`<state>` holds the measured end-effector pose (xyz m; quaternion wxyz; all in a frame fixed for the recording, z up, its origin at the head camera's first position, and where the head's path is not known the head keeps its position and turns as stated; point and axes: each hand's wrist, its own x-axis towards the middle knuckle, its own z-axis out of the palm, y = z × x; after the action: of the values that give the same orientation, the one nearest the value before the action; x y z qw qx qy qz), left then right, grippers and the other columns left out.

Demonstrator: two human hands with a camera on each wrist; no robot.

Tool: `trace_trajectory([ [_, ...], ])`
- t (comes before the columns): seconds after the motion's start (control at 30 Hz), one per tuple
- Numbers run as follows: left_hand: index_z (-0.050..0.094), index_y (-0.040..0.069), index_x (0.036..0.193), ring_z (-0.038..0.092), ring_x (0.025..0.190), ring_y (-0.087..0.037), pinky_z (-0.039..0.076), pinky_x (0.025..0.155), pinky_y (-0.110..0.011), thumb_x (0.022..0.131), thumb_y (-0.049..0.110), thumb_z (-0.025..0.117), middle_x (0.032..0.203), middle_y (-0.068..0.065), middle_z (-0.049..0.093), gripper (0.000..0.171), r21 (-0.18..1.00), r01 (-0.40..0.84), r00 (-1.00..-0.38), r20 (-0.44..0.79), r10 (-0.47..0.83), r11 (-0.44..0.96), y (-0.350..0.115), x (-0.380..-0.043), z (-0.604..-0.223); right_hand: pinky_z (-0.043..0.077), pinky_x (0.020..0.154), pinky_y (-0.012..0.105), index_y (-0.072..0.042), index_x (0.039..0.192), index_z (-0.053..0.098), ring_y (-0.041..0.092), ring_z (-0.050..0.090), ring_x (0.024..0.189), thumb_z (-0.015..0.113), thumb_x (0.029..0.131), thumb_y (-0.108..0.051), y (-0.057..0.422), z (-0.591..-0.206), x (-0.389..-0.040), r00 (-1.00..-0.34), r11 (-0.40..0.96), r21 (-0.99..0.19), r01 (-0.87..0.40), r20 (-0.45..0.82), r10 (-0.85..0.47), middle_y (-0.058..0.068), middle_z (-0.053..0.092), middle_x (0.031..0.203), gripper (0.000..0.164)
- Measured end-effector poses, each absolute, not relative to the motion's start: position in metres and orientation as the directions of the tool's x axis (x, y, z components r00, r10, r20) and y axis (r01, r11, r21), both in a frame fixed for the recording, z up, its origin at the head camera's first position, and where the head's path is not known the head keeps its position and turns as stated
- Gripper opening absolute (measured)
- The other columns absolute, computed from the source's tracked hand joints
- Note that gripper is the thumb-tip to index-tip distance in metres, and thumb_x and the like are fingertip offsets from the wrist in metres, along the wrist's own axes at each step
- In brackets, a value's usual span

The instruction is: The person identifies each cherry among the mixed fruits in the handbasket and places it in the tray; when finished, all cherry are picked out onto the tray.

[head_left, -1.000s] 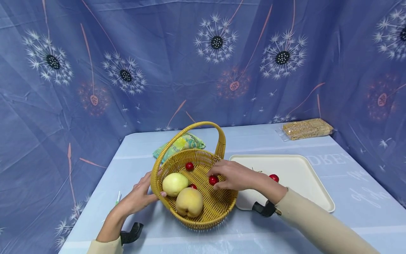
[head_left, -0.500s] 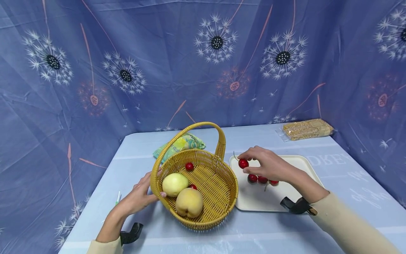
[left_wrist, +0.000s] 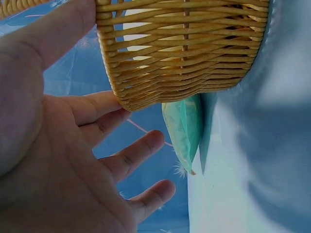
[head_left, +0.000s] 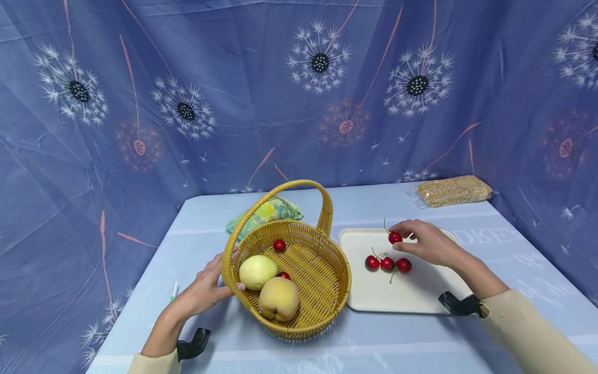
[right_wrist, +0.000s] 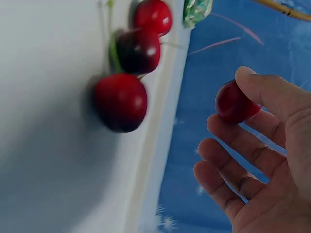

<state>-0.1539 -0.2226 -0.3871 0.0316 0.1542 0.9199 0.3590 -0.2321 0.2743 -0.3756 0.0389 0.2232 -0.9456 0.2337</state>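
Observation:
My right hand pinches a dark red cherry by thumb and fingertips, above the far part of the white tray. In the right wrist view, the held cherry sits between thumb and index finger, the other fingers loosely bent. Below it, three cherries with stems, one of them the right-hand cherry, lie in a row on the tray. My left hand holds the left rim of the yellow wicker basket, thumb over the rim. Inside lie a pale yellow-green fruit, a peach and two cherries.
Behind the basket lies a green and yellow packet. A clear bag of grain-like food lies at the table's back right. The tall basket handle arches over the basket's left side. A thin white and green object lies left of my left hand.
My right hand has lifted a cherry out of the basket and carried it right, over the tray. The cherries on the tray have come into full view. My left hand has stayed on the basket.

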Motion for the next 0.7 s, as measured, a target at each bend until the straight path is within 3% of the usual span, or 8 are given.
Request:
trace_trajectory([
  [0.4,0.031,0.009,0.147,0.02,0.138,-0.042,0.015,0.1,-0.068,0.084,0.035,0.069,0.152,-0.015,0.027,0.079,0.68,0.257,-0.951,0.049,0.306,0.687,-0.222,-0.154,-0.387,0.052,0.076,0.037,-0.007,0.116,0.064,0.02,0.063,0.089,0.069,0.085,-0.023,0.287,-0.41,-0.25,-0.928,0.792,-0.493,-0.361,0.103,-0.359,0.005,0.069,0.097,0.036],
  [0.7,0.031,0.013,0.148,0.02,0.138,-0.042,0.015,0.1,-0.067,0.084,0.035,0.07,0.152,-0.014,0.028,0.079,0.684,0.241,-0.954,0.035,0.298,0.689,-0.223,-0.154,-0.388,0.045,0.072,0.029,-0.008,0.112,0.066,0.011,0.057,0.081,0.071,0.083,-0.026,0.287,-0.424,-0.252,-0.928,0.786,-0.503,-0.358,0.098,-0.359,-0.001,0.066,0.089,0.034],
])
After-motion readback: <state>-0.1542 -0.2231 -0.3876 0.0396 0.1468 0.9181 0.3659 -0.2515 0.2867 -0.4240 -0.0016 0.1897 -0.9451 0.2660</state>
